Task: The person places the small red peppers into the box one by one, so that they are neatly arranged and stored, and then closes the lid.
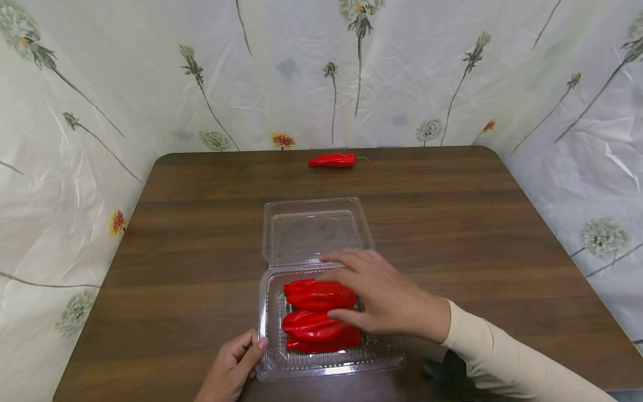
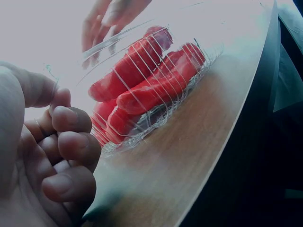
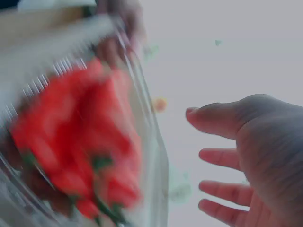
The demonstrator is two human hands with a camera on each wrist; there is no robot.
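While the left hand point(image 1: 233, 363) pinches the left rim of the clear box point(image 1: 334, 369) between thumb and fingers, its lid point(image 1: 316, 230) lies folded back flat on the table point(image 1: 477, 234). Red peppers point(image 1: 316, 326) lie crosswise inside the box, side by side. Beyond the lid, a lone pepper point(image 1: 332, 161) rests near the table's far edge. To the right, the right hand point(image 1: 384, 296) hovers over the peppers, fingers loosely spread, gripping nothing.

Peppers point(image 3: 109, 123) blurry in R cam, L hand point(image 2: 42, 146) cropped
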